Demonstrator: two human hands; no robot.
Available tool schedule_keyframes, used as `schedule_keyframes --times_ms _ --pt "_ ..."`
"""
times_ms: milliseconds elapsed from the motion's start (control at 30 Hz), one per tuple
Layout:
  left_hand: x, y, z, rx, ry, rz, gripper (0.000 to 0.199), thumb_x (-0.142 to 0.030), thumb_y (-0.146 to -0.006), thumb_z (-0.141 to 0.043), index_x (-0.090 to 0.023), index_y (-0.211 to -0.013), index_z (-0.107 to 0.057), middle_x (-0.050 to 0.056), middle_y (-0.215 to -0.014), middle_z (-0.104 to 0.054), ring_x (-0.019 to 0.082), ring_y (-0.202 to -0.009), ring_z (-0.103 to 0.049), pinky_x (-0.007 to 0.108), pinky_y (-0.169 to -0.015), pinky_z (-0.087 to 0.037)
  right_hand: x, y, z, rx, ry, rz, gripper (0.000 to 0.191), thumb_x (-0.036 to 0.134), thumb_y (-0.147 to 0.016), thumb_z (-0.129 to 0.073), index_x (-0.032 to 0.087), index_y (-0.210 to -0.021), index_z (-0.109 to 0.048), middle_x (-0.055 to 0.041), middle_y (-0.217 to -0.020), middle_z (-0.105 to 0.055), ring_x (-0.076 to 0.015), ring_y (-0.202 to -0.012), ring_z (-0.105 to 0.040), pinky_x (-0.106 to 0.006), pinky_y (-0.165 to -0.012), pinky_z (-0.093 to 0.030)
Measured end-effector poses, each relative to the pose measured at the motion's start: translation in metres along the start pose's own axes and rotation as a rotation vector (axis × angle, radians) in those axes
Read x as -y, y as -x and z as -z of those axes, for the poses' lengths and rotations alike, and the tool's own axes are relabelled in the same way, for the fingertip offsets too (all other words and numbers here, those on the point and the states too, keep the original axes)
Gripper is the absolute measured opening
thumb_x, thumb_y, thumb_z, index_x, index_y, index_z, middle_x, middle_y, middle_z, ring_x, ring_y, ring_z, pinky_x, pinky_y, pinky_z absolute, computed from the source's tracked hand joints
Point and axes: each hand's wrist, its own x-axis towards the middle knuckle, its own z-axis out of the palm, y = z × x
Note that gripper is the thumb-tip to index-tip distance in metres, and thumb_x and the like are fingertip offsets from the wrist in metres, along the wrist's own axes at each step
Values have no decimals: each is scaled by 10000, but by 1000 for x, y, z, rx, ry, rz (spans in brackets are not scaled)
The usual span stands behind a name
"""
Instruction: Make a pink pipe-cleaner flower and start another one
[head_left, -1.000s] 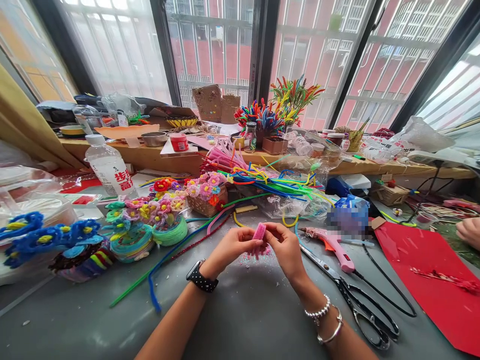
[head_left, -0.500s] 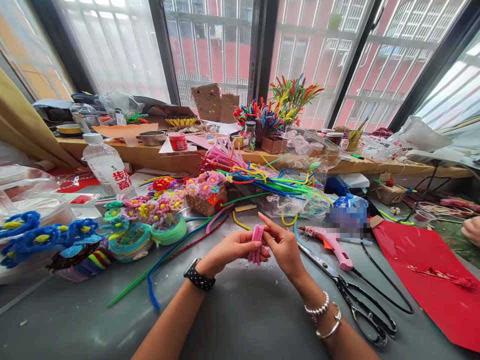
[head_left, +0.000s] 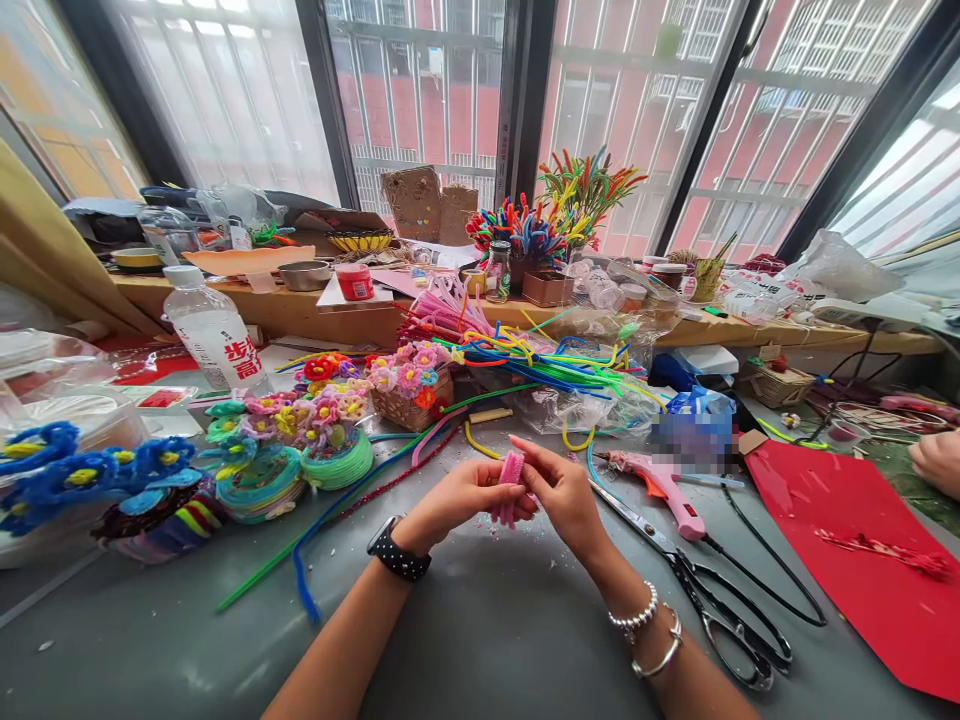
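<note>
Above the grey table, a bent pink pipe cleaner (head_left: 511, 468) is pinched between both hands, its fuzzy strands packed side by side. My left hand (head_left: 466, 495), with a dotted black watch band at the wrist, has thumb and fingers closed around its lower part. My right hand (head_left: 564, 492) meets it from the right, thumb and fingertips pressed at its side; some of the piece is covered by fingers. Just right of that hand lie large black-handled scissors (head_left: 675, 560) and a pink glue gun (head_left: 671, 490).
Pipe-cleaner flower pots (head_left: 337, 460) line the left side, in front of a water bottle (head_left: 214, 330). A bundle of coloured pipe cleaners (head_left: 555, 360) lies behind my hands. A red sheet (head_left: 847, 540) covers the right, near another person's hand (head_left: 937, 462).
My right fingers have shifted slightly down and left over the pink pipe cleaner, which tilts a little more. The other person's hand at the far right has come further into view.
</note>
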Motion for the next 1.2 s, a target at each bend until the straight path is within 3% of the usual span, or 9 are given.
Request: schedule_keyframes --times_ms 167,233,367,433,500,600,733,1000,1200 --pt "-7 3 -1 -8 -55 -31 290 -349 -696 -570 -83 -799 -622 97 -762 -665 141 -637 -576 241 -587 -421 3 -4 3 172 25 11 266 270 -802 -433 166 -944 -632 -36 -838 -667 -171 -776 -603 -264 -690 -468" --pt "-11 5 4 -113 -65 -64 288 -353 -686 -576 -91 -800 -614 90 -761 -666 148 -647 -580 249 -602 -424 4 -3 1 220 81 15 273 271 -815 -406 166 -921 -634 -38 -796 -670 -170 -733 -614 -264 -649 -477" --pt "-14 9 25 -651 -279 -216 294 -380 -722 -509 -136 -873 -573 72 -808 -666 189 -741 -601 277 -666 -435 -1 0 -5 250 143 16 269 232 -813 -398 185 -981 -603 -53 -837 -674 -178 -759 -632 -300 -704 -483" --pt "-11 11 36 -964 -678 -170 260 -328 -747 -476 -149 -911 -569 83 -818 -661 216 -777 -601 297 -692 -427 -3 1 -7 238 186 35 259 209 -797 -422 199 -988 -597 -54 -850 -673 -185 -781 -631 -316 -728 -478" --pt "-6 13 45 -1110 -1088 -31 287 -209 -745 -461 -144 -1016 -530 119 -902 -641 244 -837 -590 316 -708 -420 -5 2 -8 233 215 41 258 195 -782 -443 200 -993 -591 -56 -851 -673 -189 -792 -627 -319 -726 -478" --pt "0 15 49 -1081 -1356 183 331 -114 -740 -413 -102 -1060 -497 157 -929 -624 251 -835 -594 312 -683 -431 -5 2 -7 239 240 31 265 187 -763 -470 184 -1004 -580 -60 -847 -672 -187 -786 -625 -308 -706 -480" --pt "3 15 47 -1020 -1431 319 323 -55 -741 -345 -66 -1021 -506 180 -898 -623 256 -818 -602 313 -664 -443 -4 2 -7 242 262 30 272 190 -755 -485 167 -1014 -565 -60 -813 -669 -174 -732 -622 -292 -677 -478" --pt "-1 13 44 -1174 -1510 314 264 -86 -750 -339 -57 -966 -489 174 -882 -604 260 -770 -609 309 -619 -455 -7 2 -8 218 260 35 242 200 -755 -490 188 -985 -566 -37 -784 -665 -158 -691 -614 -280 -664 -470" --pt "3 13 42 -1035 -1511 334 267 -140 -758 -385 -69 -998 -476 175 -921 -599 258 -789 -610 305 -620 -454 -6 2 -8 227 275 35 228 217 -758 -491 182 -964 -580 -43 -772 -667 -163 -677 -613 -280 -649 -468"
